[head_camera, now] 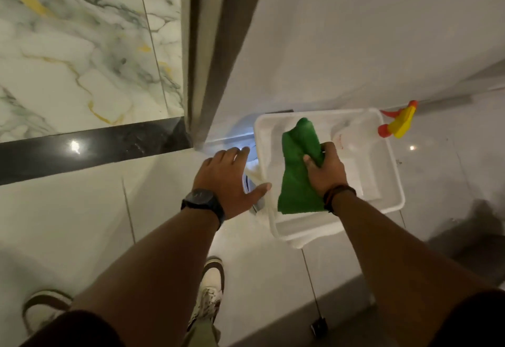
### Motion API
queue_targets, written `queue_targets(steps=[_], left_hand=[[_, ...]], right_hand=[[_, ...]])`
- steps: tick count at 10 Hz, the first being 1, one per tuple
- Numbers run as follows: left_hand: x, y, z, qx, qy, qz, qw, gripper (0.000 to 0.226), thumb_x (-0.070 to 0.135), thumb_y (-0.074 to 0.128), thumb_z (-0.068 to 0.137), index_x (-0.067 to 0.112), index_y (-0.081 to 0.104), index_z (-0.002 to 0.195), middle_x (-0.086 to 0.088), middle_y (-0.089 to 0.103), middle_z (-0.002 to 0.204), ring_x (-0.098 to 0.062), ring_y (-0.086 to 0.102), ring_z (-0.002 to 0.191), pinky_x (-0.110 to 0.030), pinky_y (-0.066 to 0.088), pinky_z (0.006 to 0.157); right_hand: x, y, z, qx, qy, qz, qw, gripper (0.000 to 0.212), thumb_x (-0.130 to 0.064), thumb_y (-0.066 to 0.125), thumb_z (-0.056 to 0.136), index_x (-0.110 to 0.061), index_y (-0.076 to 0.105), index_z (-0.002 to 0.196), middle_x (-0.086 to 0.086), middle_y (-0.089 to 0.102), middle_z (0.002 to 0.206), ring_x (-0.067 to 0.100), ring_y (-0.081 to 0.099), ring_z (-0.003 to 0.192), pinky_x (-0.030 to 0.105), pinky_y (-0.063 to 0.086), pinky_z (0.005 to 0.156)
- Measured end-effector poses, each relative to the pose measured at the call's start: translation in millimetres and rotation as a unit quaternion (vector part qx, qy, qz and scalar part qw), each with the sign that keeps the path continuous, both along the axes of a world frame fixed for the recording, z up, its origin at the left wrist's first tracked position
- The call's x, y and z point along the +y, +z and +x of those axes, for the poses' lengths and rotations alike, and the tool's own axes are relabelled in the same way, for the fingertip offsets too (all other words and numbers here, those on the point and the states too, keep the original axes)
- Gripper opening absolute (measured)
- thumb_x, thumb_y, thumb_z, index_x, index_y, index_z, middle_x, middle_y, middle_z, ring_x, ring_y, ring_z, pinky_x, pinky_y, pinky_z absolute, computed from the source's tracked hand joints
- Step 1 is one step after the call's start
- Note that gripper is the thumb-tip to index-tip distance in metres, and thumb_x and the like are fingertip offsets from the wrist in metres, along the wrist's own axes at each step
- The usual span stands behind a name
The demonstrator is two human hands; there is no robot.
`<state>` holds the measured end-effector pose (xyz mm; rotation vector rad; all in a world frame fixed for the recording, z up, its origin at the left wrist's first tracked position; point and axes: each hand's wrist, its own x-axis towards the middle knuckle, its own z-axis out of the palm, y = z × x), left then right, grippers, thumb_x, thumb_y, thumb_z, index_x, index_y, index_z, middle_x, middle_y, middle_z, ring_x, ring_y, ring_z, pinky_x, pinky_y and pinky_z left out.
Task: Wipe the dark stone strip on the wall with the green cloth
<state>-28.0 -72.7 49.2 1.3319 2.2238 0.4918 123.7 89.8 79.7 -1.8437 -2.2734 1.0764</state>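
Note:
The green cloth [296, 171] hangs crumpled above a white plastic tub [388, 171], gripped near its upper right by my right hand [325, 171]. My left hand [226, 179] hovers just left of the tub's rim with fingers spread and nothing in it; a dark watch sits on its wrist. The dark stone strip [90, 152] runs along the marble wall at the left, ending at a grey vertical edge. It lies well left of both hands, and the cloth does not touch it.
A clear spray bottle with a yellow and red trigger head [397, 125] leans in the tub's far right corner. A grey door frame or wall edge [207, 54] rises above the left hand. My shoes [210, 286] stand on the pale tiled floor below.

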Motion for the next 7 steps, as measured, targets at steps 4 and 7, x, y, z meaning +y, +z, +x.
queue_targets(steps=[4, 7], left_hand=[[36, -69, 46, 0.100, -0.123, -0.028, 0.987, 0.105, 0.077, 0.030, 0.081, 0.011, -0.010, 0.151, -0.008, -0.009, 0.163, -0.025, -0.012, 0.148, -0.044, -0.006, 0.120], [20, -32, 16, 0.111, -0.137, -0.022, 0.984, 0.104, 0.078, 0.033, 0.082, 0.012, -0.006, 0.153, -0.007, -0.006, 0.163, -0.023, -0.010, 0.148, -0.038, -0.010, 0.116]], right_hand=[[1, -108, 27, -0.194, 0.291, 0.147, 0.925, 0.074, -0.050, 0.038, 0.093, -0.024, 0.001, 0.151, 0.011, 0.008, 0.160, 0.029, 0.008, 0.146, 0.051, 0.014, 0.116], [-5, -78, 15, -0.244, 0.350, 0.143, 0.893, 0.066, -0.054, 0.022, 0.096, -0.031, -0.007, 0.150, 0.004, -0.006, 0.161, 0.022, -0.008, 0.146, 0.048, 0.001, 0.117]])
